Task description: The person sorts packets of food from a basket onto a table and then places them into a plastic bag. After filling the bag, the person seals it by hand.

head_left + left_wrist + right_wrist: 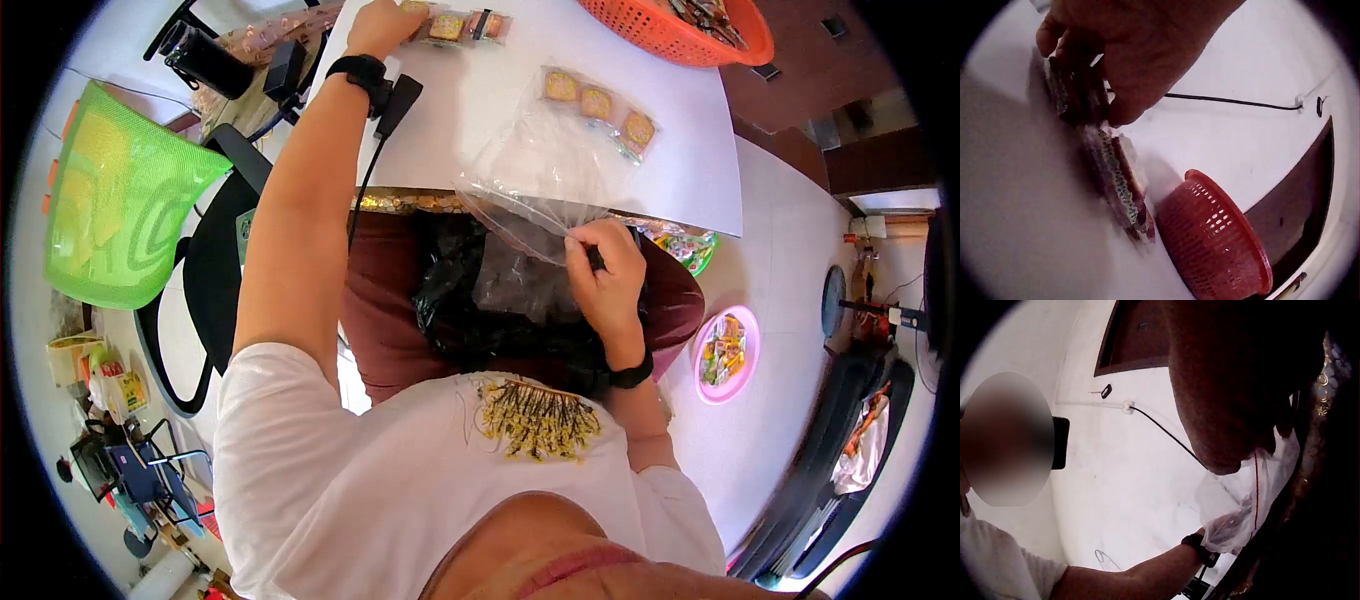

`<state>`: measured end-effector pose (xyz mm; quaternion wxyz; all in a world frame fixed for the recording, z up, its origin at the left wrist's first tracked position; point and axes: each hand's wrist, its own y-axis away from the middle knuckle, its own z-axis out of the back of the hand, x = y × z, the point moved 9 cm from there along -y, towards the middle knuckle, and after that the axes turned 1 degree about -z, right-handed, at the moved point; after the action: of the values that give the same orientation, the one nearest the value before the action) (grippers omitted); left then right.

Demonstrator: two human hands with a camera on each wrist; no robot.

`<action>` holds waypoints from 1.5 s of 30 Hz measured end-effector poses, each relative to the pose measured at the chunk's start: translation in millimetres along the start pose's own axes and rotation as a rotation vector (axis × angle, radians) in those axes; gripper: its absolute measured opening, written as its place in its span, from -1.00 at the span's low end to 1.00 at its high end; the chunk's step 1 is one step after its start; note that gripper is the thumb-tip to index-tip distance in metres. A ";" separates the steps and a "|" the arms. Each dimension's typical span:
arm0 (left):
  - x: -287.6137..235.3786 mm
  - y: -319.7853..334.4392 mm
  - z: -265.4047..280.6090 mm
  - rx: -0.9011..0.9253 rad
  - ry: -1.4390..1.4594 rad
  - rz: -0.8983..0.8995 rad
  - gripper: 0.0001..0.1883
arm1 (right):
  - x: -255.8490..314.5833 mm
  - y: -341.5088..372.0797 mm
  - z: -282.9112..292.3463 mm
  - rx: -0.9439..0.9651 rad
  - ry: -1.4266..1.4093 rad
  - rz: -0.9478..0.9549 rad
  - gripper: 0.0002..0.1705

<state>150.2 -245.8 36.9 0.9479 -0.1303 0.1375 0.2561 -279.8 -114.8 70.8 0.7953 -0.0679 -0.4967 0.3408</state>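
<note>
Fingers, head view: your left hand pinches one end of a row of wrapped snacks on the white table; your right hand pinches the mouth of a clear plastic bag at the near edge.
Three packets, head view: another wrapped row lies slantwise at the bag's far end (inside or not, you cannot tell from here).
Orange basket, head view: this perforated basket stands at the far side, near both rows.
Snack row, left wrist view: your thumb and fingers close around the upper packet, narrow; more packets trail down beside the basket.
Bag mouth, right wrist view: your fingertips (mostly in shadow) meet the bag's red-lined edge; your left wrist's black band shows behind it.
</note>
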 end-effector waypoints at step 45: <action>-179.8 269.1 -36.6 0.554 0.935 -0.351 -0.75 | 30.6 6.1 13.6 -0.148 -0.076 0.074 -0.93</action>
<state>-146.6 -113.6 14.2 0.8133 0.0025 0.5807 -0.0356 -285.7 -94.6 97.6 0.7554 -0.1319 -0.5477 0.3347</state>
